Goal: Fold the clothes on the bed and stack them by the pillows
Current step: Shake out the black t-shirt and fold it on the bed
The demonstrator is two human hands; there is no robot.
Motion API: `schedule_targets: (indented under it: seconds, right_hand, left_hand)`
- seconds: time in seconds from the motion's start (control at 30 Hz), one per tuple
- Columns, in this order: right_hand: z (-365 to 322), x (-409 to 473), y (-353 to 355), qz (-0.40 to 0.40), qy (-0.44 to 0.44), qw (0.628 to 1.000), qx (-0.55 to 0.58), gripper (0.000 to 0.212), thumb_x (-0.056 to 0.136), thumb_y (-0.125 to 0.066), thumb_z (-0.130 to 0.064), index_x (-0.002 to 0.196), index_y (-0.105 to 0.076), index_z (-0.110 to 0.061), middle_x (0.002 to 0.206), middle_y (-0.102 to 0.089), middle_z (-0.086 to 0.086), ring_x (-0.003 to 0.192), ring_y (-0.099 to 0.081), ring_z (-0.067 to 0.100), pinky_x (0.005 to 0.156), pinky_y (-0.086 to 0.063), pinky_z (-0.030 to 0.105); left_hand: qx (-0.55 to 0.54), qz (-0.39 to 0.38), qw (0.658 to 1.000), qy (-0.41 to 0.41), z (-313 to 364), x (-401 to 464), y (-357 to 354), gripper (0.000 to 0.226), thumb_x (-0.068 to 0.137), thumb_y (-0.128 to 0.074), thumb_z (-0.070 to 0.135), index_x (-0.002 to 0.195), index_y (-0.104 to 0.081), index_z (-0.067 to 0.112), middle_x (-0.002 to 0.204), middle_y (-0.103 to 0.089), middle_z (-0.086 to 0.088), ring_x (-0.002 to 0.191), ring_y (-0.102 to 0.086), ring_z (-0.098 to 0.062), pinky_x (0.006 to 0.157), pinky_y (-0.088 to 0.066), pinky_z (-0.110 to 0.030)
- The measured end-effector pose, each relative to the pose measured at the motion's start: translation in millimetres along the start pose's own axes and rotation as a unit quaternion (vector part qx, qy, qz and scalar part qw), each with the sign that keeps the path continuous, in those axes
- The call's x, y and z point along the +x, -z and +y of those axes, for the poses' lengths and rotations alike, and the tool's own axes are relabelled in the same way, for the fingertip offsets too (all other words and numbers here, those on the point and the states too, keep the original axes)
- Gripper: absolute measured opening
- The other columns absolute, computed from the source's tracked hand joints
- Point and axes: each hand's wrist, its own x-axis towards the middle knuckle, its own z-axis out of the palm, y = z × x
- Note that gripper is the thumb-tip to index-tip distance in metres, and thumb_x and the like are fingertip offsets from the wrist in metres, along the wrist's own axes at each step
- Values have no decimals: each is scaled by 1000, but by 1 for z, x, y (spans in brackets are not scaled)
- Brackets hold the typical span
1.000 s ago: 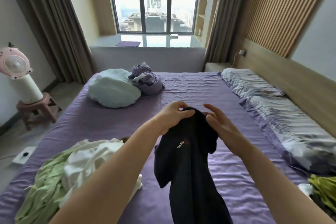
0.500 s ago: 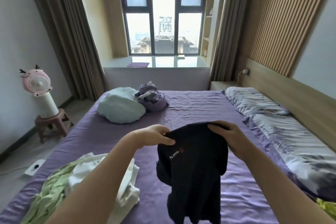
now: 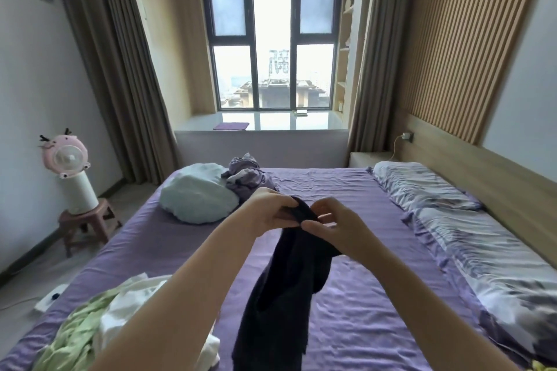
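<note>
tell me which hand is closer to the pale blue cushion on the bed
Left. The left hand grips the dark garment just right of the pale blue cushion. The right hand pinches the same garment farther right, toward the pillows.

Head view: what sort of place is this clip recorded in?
Most likely a home bedroom, high up in an apartment block. A bed with a purple sheet fills the room, two pillows lie along a wooden headboard, and the curtained window looks out over city buildings.
</note>
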Motion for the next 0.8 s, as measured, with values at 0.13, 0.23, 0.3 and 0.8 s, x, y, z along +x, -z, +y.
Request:
schedule_targets:
  seconds: [0.13,0.23,0.3,0.8]
  right_hand:
    - [4,10,-12,53,10,996,-71,22,79,-72,-20,97,-61,-23,88,-68,-7,72,-62,2,71,-51,16]
    - [0,18,-11,58,17,989,-134,16,83,-63,-19,98,-65,-23,82,-70,-5,70,-61,7,68,-45,18]
    - [-4,24,-9,51,26,986,-153,18,85,-57,-19,99,-66,-24,78,-70,-3,71,-61,13,64,-41,19]
    - [24,17,-8,21,-52,971,-234,20,85,-55,-13,102,-65,-17,91,-69,4,85,-65,22,76,-51,35]
  left_hand:
    - [2,-56,998,-1,14,-1,9,14,82,-55,-16,89,-66,-11,77,-70,-18,69,-71,-23,60,-58,-26]
    - [102,-21,994,-40,13,-2,15,12,83,-60,-10,87,-69,-3,72,-68,-14,60,-67,-15,56,-56,-21]
    - [238,48,965,-102,12,-2,20,7,83,-68,5,77,-69,3,59,-59,-4,49,-53,-7,46,-42,-14]
    - [360,16,906,-220,3,-9,36,24,91,-59,4,112,-67,12,86,-55,6,66,-56,-1,53,-48,-10]
